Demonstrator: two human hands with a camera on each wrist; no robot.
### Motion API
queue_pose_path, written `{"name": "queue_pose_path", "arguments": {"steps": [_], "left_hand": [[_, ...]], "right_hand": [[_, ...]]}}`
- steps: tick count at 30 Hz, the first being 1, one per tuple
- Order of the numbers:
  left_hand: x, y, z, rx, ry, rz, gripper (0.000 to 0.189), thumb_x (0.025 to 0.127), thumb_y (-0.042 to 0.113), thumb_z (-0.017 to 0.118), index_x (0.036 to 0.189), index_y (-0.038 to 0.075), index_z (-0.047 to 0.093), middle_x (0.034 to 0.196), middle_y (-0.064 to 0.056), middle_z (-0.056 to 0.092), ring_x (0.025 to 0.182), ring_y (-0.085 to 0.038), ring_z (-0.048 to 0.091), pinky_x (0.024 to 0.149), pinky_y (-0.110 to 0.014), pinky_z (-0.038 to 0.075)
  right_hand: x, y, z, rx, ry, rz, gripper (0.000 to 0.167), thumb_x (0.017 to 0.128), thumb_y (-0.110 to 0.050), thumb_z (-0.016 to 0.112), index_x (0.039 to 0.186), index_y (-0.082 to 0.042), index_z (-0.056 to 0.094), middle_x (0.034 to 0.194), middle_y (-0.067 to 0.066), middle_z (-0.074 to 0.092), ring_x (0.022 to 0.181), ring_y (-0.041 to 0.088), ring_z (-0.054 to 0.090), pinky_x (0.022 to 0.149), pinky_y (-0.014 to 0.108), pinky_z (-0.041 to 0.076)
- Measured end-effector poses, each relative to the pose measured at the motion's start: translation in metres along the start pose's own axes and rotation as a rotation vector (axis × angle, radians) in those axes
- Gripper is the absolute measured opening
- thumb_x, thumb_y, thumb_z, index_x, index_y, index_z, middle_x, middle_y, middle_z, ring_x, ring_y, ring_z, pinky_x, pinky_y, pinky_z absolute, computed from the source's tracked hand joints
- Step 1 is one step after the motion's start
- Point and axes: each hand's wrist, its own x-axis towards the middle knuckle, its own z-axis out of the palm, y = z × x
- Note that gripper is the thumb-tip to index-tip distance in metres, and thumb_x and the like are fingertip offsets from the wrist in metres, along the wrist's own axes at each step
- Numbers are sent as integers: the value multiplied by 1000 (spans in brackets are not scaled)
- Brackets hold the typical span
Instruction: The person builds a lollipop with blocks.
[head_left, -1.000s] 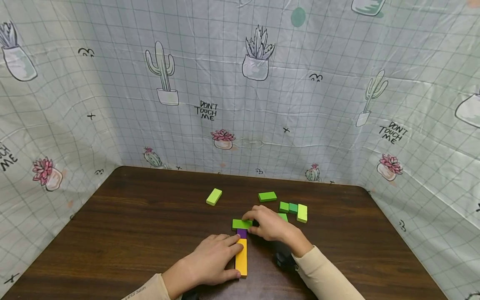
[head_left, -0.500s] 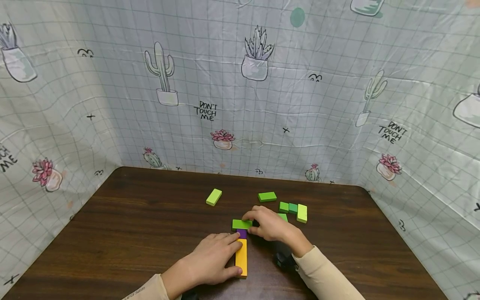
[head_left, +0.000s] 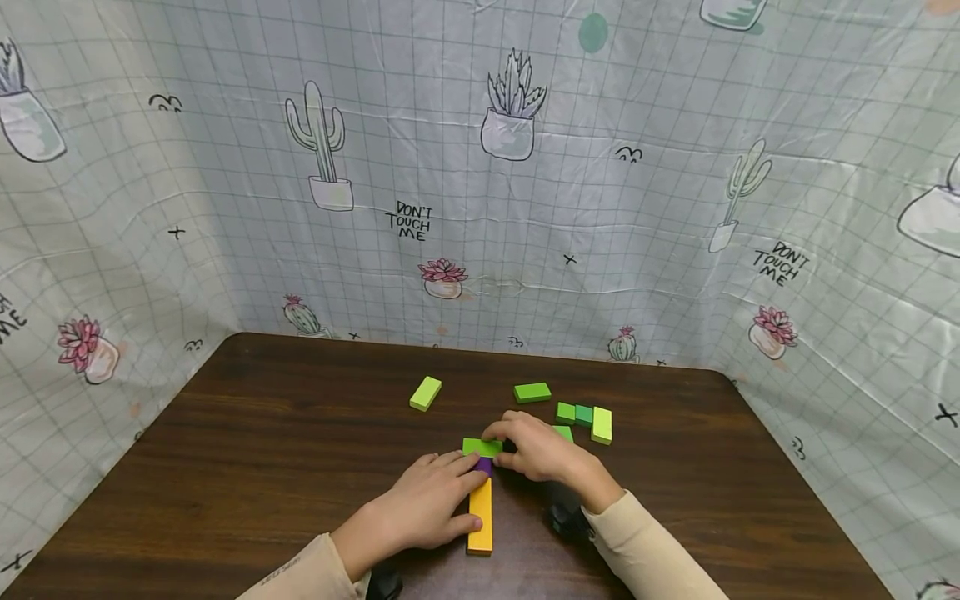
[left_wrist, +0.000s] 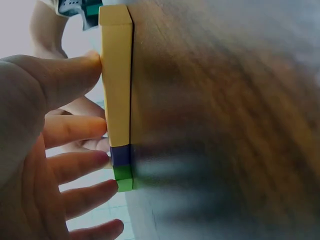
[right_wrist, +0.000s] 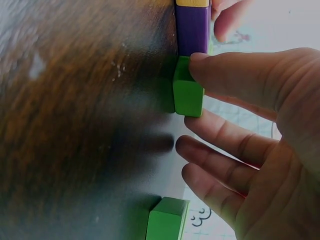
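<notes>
A long yellow block (head_left: 481, 540), a small purple block (head_left: 485, 468) and a green block (head_left: 481, 446) lie end to end on the table, the green one set crosswise at the far end. My left hand (head_left: 422, 504) rests along the left of this row with fingers extended. In the left wrist view its thumb touches the yellow block (left_wrist: 116, 80), and other fingertips reach the purple and green blocks. At the green block's right end, my right hand (head_left: 542, 450) pinches it between thumb and index finger. The right wrist view shows that green block (right_wrist: 189, 95) against the purple one.
Beyond the hands lie a lime block (head_left: 425, 393) and a green block (head_left: 532, 392). Farther right sit a small green block (head_left: 566, 412), a teal block (head_left: 583, 415) and another lime block (head_left: 602, 426). One more green block (head_left: 562, 433) is partly hidden by my right hand.
My left hand has slid forward along the row, its fingertips now at the green block and its thumb farther up the yellow one. The right hand keeps its place.
</notes>
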Motion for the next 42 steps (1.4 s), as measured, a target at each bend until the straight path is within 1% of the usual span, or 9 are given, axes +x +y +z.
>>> {"name": "queue_pose_path", "arguments": {"steps": [4, 8, 11, 14, 19, 31, 42], "left_hand": [[2, -1, 0, -3, 14, -1, 57, 89, 51, 61, 136, 19, 54, 146, -5, 44, 136, -29, 35, 106, -55, 30], [2, -1, -1, -27, 18, -1, 56, 88, 50, 62, 134, 19, 55, 145, -5, 45, 137, -30, 33, 108, -58, 26], [2, -1, -1, -40, 13, 4, 56, 89, 50, 62, 135, 19, 55, 145, -5, 45, 136, -30, 36, 107, -57, 27], [3, -1, 0, -37, 14, 10, 57, 89, 51, 61, 135, 19, 55, 145, -5, 45, 133, -29, 39, 107, -53, 29], [2, -2, 0, -43, 14, 17, 57, 89, 51, 61, 135, 19, 54, 145, -5, 44, 130, -29, 41, 107, -48, 31], [1, -3, 1, -49, 21, 17, 55, 89, 51, 60, 134, 19, 55, 145, -4, 45, 129, -29, 41, 106, -48, 33], [1, -3, 2, -54, 21, 19, 54, 89, 50, 62, 133, 19, 55, 144, -4, 46, 128, -28, 42, 106, -47, 33]], "right_hand": [[0, 0, 0, 7, -7, 8, 29, 90, -21, 68, 119, -16, 66, 104, -3, 58, 90, 13, 54, 79, 30, 48], [-1, 0, 0, 12, -10, 12, 30, 90, -21, 68, 119, -16, 66, 104, -3, 57, 89, 12, 54, 79, 30, 48], [-2, 0, 0, 13, -9, 12, 30, 90, -21, 68, 119, -15, 66, 103, -3, 57, 87, 12, 53, 77, 30, 47], [-3, 0, 0, 16, -6, 8, 29, 90, -21, 68, 118, -15, 66, 102, -3, 57, 85, 12, 52, 76, 29, 47], [-2, 0, 0, 17, -7, 1, 29, 90, -21, 68, 118, -15, 66, 103, -3, 58, 88, 12, 53, 78, 29, 48], [-2, -2, -1, 10, 0, -7, 29, 89, -21, 69, 117, -15, 66, 103, -3, 58, 87, 12, 53, 78, 29, 48], [-3, -2, -1, 15, 6, -20, 28, 89, -21, 69, 116, -13, 67, 104, -2, 59, 91, 13, 55, 81, 31, 48]]}}
